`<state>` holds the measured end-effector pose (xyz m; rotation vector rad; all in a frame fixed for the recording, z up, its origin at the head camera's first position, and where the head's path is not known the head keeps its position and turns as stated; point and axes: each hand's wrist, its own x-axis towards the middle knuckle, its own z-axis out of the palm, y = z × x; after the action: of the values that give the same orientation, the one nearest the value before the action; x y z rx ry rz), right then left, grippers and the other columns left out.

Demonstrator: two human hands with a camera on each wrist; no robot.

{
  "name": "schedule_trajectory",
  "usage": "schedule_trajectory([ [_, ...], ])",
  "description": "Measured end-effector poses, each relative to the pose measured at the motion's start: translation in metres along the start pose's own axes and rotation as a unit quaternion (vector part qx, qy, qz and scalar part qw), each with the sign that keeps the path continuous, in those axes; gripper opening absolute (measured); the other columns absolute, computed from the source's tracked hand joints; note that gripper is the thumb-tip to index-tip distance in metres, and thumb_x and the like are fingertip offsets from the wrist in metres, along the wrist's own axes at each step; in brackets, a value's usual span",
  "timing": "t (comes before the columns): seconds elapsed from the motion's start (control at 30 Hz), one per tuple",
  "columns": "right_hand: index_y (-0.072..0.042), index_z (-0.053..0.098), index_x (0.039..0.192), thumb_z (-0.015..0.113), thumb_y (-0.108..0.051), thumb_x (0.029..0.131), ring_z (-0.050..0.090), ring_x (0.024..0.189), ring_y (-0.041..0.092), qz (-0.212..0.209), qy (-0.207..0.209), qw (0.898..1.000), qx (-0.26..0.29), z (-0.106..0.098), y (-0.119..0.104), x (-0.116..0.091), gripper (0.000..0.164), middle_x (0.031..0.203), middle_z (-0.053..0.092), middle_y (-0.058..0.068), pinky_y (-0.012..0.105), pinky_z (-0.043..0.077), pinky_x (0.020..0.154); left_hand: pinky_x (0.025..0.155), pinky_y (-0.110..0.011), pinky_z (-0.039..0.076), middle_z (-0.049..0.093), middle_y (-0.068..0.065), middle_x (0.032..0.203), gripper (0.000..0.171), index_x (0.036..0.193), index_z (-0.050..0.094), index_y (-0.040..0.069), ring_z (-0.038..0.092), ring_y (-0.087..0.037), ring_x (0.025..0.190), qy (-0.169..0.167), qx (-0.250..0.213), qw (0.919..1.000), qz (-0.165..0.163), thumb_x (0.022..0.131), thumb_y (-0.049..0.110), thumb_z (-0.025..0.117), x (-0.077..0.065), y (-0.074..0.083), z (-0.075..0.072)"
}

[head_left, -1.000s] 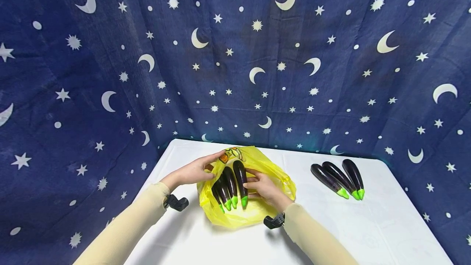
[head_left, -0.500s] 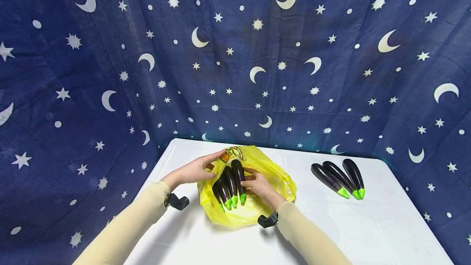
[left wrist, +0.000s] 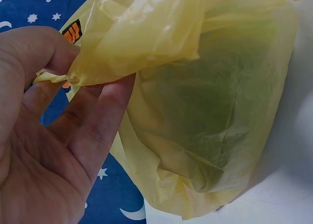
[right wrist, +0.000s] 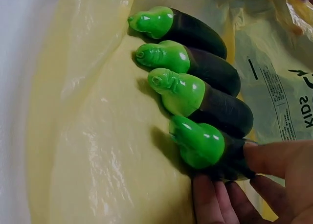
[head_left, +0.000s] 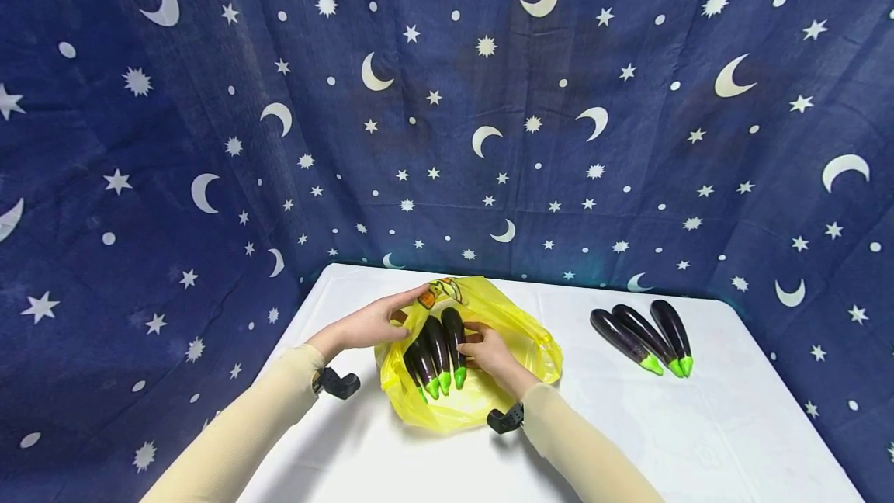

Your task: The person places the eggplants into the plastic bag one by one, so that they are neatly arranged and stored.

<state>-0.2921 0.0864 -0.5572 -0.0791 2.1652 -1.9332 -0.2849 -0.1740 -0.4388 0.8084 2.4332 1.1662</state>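
Note:
A yellow plastic bag point(head_left: 513, 309) lies on the table with its mouth toward me, and several dark eggplants point(head_left: 437, 348) with green caps lie side by side inside. My left hand point(head_left: 373, 324) pinches the bag's rim at the left between thumb and fingers; in the left wrist view the bunched bag edge point(left wrist: 73, 79) sits at its fingertips. Reaching into the mouth, my right hand point(head_left: 489, 352) holds the rightmost eggplant point(right wrist: 200, 145), thumb on one side and fingers on the other. Its far end is partly hidden by the hand in the right wrist view.
Three more eggplants point(head_left: 642, 338) lie in a fan on the right side of the white table point(head_left: 726, 425). A blue curtain point(head_left: 447, 138) with moons and stars hangs behind and at both sides. Each wrist wears a black camera mount point(head_left: 338, 384).
My right hand has moved slightly left with the rightmost eggplant, bringing it closer to the others in the bag. My left hand has kept its place on the rim.

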Motion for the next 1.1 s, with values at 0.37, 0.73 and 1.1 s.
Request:
schedule_trajectory([
  [0.37, 0.012, 0.055, 0.136, 0.069, 0.002, 0.089, 0.067, 0.077, 0.025, -0.020, 0.015, 0.998, -0.062, 0.002, -0.004, -0.008, 0.050, 0.104, 0.067, 0.021, 0.040, 0.061, 0.066, 0.113, -0.050, 0.039, 0.035, -0.005, 0.164, 0.087, 0.165, 0.024, 0.028, 0.046, -0.032, 0.139, -0.001, -0.005, 1.0000, -0.004, 0.091, 0.001, 0.062, 0.001, 0.000, 0.002],
  [0.73, 0.005, 0.056, 0.140, 0.073, -0.006, 0.089, 0.063, 0.103, 0.032, -0.046, 0.016, 0.990, -0.134, -0.004, -0.016, -0.023, 0.055, 0.122, 0.062, 0.022, 0.038, 0.059, 0.074, 0.113, -0.050, 0.040, 0.034, -0.004, 0.164, 0.087, 0.164, 0.024, 0.030, 0.048, -0.032, 0.137, -0.001, -0.010, 0.9999, -0.004, 0.092, 0.002, 0.063, 0.002, -0.001, 0.002],
  [1.1, 0.002, 0.055, 0.142, 0.070, -0.010, 0.093, 0.064, 0.100, 0.027, -0.117, -0.062, 0.973, -0.188, -0.019, -0.030, -0.052, 0.053, 0.125, 0.063, 0.022, 0.037, 0.057, 0.082, 0.113, -0.051, 0.039, 0.036, -0.006, 0.163, 0.087, 0.165, 0.024, 0.028, 0.048, -0.032, 0.137, 0.000, -0.012, 0.9998, -0.013, 0.091, 0.002, 0.062, -0.001, 0.004, 0.003],
])
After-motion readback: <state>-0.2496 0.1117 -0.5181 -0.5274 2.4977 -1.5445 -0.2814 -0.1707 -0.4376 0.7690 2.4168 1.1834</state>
